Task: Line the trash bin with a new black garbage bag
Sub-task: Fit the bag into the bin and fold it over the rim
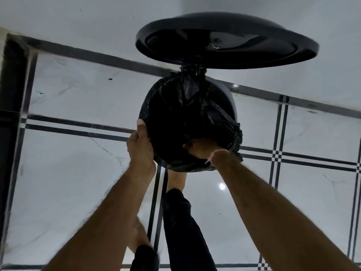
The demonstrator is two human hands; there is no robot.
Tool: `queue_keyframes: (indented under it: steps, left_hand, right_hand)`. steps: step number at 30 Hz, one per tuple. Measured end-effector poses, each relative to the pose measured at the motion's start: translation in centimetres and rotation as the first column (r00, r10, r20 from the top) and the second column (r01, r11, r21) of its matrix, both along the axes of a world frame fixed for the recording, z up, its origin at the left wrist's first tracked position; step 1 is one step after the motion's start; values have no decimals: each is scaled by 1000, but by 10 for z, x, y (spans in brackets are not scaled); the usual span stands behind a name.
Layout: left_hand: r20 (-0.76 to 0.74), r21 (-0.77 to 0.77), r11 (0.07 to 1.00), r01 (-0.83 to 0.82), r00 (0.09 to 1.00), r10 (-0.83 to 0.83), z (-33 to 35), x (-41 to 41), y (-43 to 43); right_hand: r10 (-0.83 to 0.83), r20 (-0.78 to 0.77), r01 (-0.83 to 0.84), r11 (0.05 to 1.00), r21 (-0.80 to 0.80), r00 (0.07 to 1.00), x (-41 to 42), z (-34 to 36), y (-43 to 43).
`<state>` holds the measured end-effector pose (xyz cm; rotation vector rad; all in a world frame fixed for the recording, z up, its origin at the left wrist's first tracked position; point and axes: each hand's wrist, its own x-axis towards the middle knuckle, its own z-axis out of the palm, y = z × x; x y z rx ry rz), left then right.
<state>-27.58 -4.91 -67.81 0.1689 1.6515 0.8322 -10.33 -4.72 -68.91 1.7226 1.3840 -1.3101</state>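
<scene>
A round trash bin (231, 98) stands on the floor by the wall, its black lid (226, 39) swung up and open behind it. A black garbage bag (187, 114) sits inside the bin, its edge folded over most of the rim and bunched at the right. My left hand (139, 145) pinches the bag's edge against the bin's left rim. My right hand (203, 148) reaches into the bag's mouth at the near rim, fingers hidden inside the black plastic.
The bin stands on glossy white floor tiles (68, 173) with black border lines, close to a white wall (97, 20). My bare right foot (175, 179) is on the floor just below the bin. A dark frame (11, 94) runs along the left edge.
</scene>
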Motion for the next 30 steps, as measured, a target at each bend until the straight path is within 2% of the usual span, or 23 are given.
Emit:
queue_keyframes:
  steps: [2, 4, 6, 8, 11, 13, 16, 18, 19, 23, 26, 28, 30]
  left_hand:
    - [-20, 6, 1000, 1, 1000, -1, -1, 1, 1]
    - [-35, 2, 1000, 0, 999, 0, -3, 0, -1]
    - [-72, -2, 1000, 23, 997, -23, -6, -2, -9]
    - [-118, 4, 999, 43, 992, -43, -7, -6, -13]
    - [-150, -19, 999, 30, 988, -33, -7, -9, -8]
    - [-150, -19, 1000, -3, 989, 1, -6, -6, -5]
    - [-241, 47, 999, 5, 971, 7, -5, -8, 2]
    - [-310, 110, 992, 65, 950, -28, 0, -14, 13]
    - [-332, 126, 987, 104, 942, -57, 2, -16, 21]
    - [-441, 175, 938, 301, 875, -199, 13, -12, 49]
    - [-497, 173, 908, 382, 830, -254, 11, -9, 67]
    - [-445, 148, 908, 391, 847, -292, 4, -10, 78]
    - [-378, 122, 904, 409, 862, -339, -1, -12, 86]
  right_hand:
    - [-93, -7, 93, 995, 41, 996, 5, -7, 10]
    - [-233, -88, 245, 954, 173, 969, 6, -6, 14]
    - [-402, -295, 479, 837, 267, 867, 6, -1, 11]
    - [-469, -423, 602, 752, 269, 775, 9, 5, 15]
    - [-476, -363, 582, 761, 286, 801, 24, 5, 36]
    - [-471, -317, 564, 741, 365, 823, 34, 5, 45]
    - [-443, -418, 606, 511, 609, 793, 33, 15, 44]
    - [-362, -362, 488, 366, 792, 859, 34, 18, 39]
    - [-328, -307, 413, 329, 849, 893, 37, 17, 39]
    - [-305, -159, 264, 344, 901, 939, 45, 9, 45]
    - [-326, -111, 213, 296, 931, 939, 44, 8, 54]
    - [-421, -206, 341, 276, 899, 883, 49, 8, 60]
    - [-553, -428, 630, 243, 737, 715, 58, 6, 65]
